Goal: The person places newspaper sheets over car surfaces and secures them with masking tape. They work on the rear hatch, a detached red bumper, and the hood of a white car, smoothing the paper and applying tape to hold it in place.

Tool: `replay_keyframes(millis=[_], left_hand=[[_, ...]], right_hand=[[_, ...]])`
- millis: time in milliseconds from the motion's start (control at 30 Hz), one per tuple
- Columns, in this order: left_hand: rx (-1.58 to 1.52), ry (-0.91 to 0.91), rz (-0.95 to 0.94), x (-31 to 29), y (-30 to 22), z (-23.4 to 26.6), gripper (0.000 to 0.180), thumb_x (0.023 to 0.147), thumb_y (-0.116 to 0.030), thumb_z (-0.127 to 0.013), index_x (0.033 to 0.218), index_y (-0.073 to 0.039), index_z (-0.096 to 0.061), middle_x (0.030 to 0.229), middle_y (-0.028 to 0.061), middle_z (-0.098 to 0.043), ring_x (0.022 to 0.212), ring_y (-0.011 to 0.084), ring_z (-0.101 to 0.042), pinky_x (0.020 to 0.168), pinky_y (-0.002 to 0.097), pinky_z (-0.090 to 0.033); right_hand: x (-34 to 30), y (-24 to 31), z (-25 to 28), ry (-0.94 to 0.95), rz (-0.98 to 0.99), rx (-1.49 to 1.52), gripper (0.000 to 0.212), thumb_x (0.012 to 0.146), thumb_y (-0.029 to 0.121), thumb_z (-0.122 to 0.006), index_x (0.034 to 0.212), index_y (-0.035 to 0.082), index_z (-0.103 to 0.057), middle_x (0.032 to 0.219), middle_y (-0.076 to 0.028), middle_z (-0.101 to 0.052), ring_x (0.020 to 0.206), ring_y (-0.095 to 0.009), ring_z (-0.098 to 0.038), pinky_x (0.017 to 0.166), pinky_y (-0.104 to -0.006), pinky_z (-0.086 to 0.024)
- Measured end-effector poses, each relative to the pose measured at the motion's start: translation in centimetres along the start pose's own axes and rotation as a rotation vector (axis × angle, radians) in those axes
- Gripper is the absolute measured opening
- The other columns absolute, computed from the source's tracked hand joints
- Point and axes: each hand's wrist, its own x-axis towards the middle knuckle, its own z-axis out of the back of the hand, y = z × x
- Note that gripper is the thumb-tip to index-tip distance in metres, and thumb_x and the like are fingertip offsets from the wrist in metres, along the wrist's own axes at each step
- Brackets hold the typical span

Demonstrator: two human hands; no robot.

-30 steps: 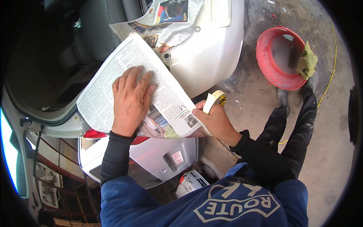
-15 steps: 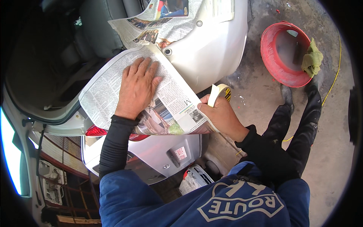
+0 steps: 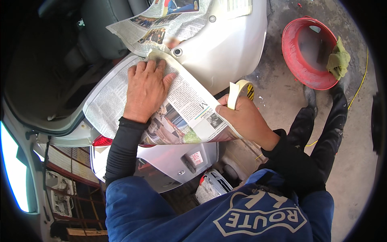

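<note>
A newspaper sheet (image 3: 191,99) lies over the rear corner of a white car, with a pale tape strip along its right edge. My left hand (image 3: 147,90) rests palm down on the sheet, its fingertips near the top corner and its fingers stretched out. At the sheet's lower right corner, my right hand (image 3: 252,123) grips a roll of masking tape (image 3: 244,85). A loose flap of tape stands up beside its thumb. That thumb is also at the sheet's edge. The right fingers are partly hidden behind the roll.
Another newspaper sheet (image 3: 177,26) covers part of the white body panel (image 3: 238,48). A red tub (image 3: 291,54) of cloudy liquid stands on the floor, a green cloth (image 3: 338,60) over its rim. A yellow cord (image 3: 359,88) runs nearby. Below the sheet are a silver panel (image 3: 169,161) and red tail light (image 3: 102,140).
My right hand and the tape roll have shifted slightly right and up. My left fingertips have come closer to the sheet's top edge. The whole view has shifted a little.
</note>
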Motion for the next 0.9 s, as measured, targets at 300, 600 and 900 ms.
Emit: replay_keyframes(millis=[300, 600, 900], left_hand=[[-0.067, 0.042, 0.005, -0.4, -1.1, 1.2, 0.038, 0.092, -0.024, -0.063, 0.124, -0.004, -0.063, 0.123, 0.0104, -0.061, 0.111, 0.0288, -0.057, 0.092, 0.0409, -0.047], [-0.088, 0.072, -0.01, -1.2, -0.4, 0.0, 0.04, 0.096, -0.027, -0.059, 0.13, -0.007, -0.06, 0.132, 0.0086, -0.059, 0.119, 0.0279, -0.056, 0.097, 0.0418, -0.046], [-0.111, 0.136, -0.052, -1.0, -0.4, 0.0, 0.04, 0.099, -0.034, -0.054, 0.129, -0.009, -0.063, 0.126, 0.0088, -0.059, 0.113, 0.028, -0.053, 0.098, 0.0404, -0.043]], right_hand=[[0.5, 0.5, 0.6, 0.064, 0.022, -0.04, 0.021, 0.087, 0.011, -0.058, 0.094, -0.007, -0.067, 0.086, -0.021, -0.069, 0.079, -0.029, -0.067, 0.078, -0.0376, -0.051], [-0.4, -0.1, 0.0, 0.083, -0.022, -0.041, 0.021, 0.087, 0.012, -0.059, 0.093, -0.006, -0.066, 0.084, -0.019, -0.069, 0.077, -0.028, -0.066, 0.077, -0.0376, -0.051], [-2.2, -0.1, -1.4, 0.04, -0.117, 0.051, 0.021, 0.089, 0.014, -0.059, 0.093, -0.006, -0.065, 0.08, -0.019, -0.068, 0.071, -0.026, -0.065, 0.072, -0.0366, -0.05]])
